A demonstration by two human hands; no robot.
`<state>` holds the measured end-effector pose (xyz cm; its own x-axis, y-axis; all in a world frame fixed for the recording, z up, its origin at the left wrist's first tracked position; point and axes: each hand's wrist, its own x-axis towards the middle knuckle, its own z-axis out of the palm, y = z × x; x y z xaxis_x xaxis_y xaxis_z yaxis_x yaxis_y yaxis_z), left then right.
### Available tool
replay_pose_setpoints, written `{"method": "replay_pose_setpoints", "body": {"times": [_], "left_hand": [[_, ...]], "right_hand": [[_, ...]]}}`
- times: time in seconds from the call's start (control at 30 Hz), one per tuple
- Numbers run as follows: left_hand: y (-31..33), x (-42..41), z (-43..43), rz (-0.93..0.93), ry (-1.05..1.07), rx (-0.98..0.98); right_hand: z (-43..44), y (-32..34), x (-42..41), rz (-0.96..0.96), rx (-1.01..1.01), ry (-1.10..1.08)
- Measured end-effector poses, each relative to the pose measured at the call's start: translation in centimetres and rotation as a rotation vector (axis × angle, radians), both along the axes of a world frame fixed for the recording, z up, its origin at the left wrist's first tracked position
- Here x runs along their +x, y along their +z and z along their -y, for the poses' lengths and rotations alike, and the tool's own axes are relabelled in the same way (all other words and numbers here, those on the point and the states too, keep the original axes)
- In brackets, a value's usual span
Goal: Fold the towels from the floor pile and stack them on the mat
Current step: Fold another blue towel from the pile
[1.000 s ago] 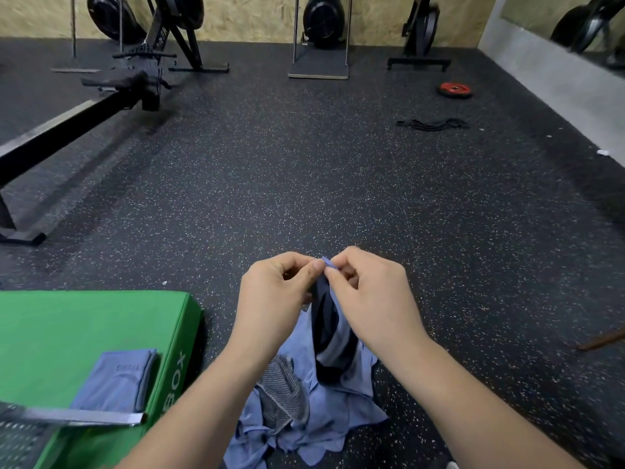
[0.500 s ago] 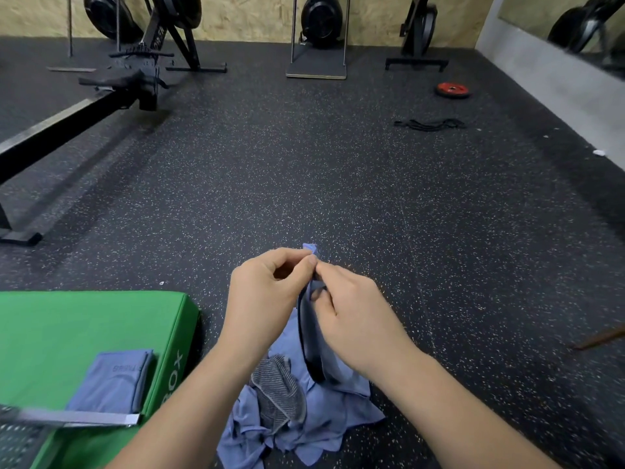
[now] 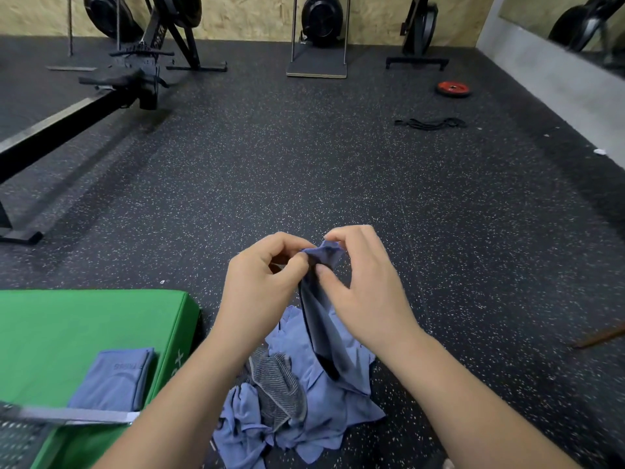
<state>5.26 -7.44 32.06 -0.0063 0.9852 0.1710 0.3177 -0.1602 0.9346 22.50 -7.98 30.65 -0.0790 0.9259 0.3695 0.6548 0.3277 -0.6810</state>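
Observation:
A blue towel [image 3: 323, 328] hangs from both my hands above the floor pile. My left hand [image 3: 262, 287] pinches its top edge, and my right hand [image 3: 363, 282] pinches the same edge just beside it. Under them lies the floor pile [image 3: 304, 418] of crumpled blue towels with a grey striped towel [image 3: 280, 384] among them. A folded blue towel [image 3: 118, 377] lies on the green mat [image 3: 67, 333] at the lower left.
A grey strip and a mesh object [image 3: 20, 438] lie over the mat's near corner. A rowing machine [image 3: 84, 106] stretches across the left. A red weight plate [image 3: 453, 89] and a black band [image 3: 431, 123] lie far right. More machines line the back wall.
My right hand has lifted and shifted right along the towel's top edge, spreading the corner between both hands. The towel hangs a little higher over the pile.

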Motion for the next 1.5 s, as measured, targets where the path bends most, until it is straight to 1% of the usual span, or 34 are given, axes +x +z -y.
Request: {"method": "replay_pose_setpoints", "body": {"times": [0.2, 0.33, 0.37, 0.43, 0.5, 0.57, 0.63, 0.7, 0.73, 0.8, 0.87, 0.93, 1.0, 1.07, 1.13, 1.3, 1.37, 1.5], "left_hand": [[0.0, -0.9, -0.4, 0.053, -0.021, -0.015], [0.2, -1.5, -0.6, 0.085, -0.021, -0.028], [0.3, -1.6, -0.7, 0.101, -0.016, -0.035], [0.4, -1.8, -0.8, 0.124, 0.006, -0.039], [0.2, -2.2, -1.3, 0.133, 0.042, -0.040], [-0.1, -2.8, -1.8, 0.121, 0.068, -0.039], [-0.3, -3.1, -1.8, 0.105, 0.065, -0.041], [-0.4, -3.2, -1.8, 0.096, 0.058, -0.037], [-0.4, -3.2, -1.8, 0.099, 0.059, -0.031], [-0.2, -3.4, -1.9, 0.105, 0.066, -0.018], [0.0, -3.6, -1.9, 0.106, 0.061, -0.004], [0.1, -3.5, -1.8, 0.110, 0.044, 0.012], [0.2, -3.3, -1.7, 0.118, 0.018, 0.016], [0.2, -2.8, -1.5, 0.118, -0.032, 0.008], [0.0, -2.4, -1.3, 0.103, -0.082, -0.001], [-0.4, -1.1, -0.8, 0.064, -0.224, -0.031], [-0.5, -0.8, -0.6, 0.122, -0.261, -0.046], [-1.0, -0.4, -0.6, 0.272, -0.268, -0.066]], "right_hand": [[-0.7, 0.0, 0.3, 0.026, -0.066, 0.063], [-1.0, -0.1, 0.6, 0.025, -0.163, 0.099], [-1.2, -0.2, 0.8, 0.066, -0.155, 0.096], [-1.5, -0.4, 1.3, 0.223, -0.115, 0.073], [-1.8, -0.6, 1.9, 0.363, -0.122, 0.042], [-1.9, -0.5, 2.3, 0.428, -0.153, 0.012], [-2.0, 0.0, 2.7, 0.444, -0.143, -0.008], [-2.0, 0.8, 3.1, 0.397, -0.127, -0.024], [-1.9, 1.3, 3.3, 0.322, -0.135, -0.029], [-1.7, 2.4, 3.7, 0.100, -0.152, -0.036], [-1.5, 3.4, 3.9, -0.030, -0.088, -0.059], [-1.3, 3.7, 4.0, -0.054, -0.015, -0.064], [-1.4, 3.5, 4.1, -0.053, -0.012, -0.050], [-1.5, 3.1, 4.3, -0.020, -0.037, -0.041], [-1.5, 2.9, 4.1, 0.055, -0.056, -0.012], [-0.7, 3.0, 3.0, 0.161, -0.210, 0.164], [-0.7, 2.7, 2.8, 0.103, -0.250, 0.207], [-1.2, 2.6, 2.9, -0.021, -0.243, 0.252]]}}
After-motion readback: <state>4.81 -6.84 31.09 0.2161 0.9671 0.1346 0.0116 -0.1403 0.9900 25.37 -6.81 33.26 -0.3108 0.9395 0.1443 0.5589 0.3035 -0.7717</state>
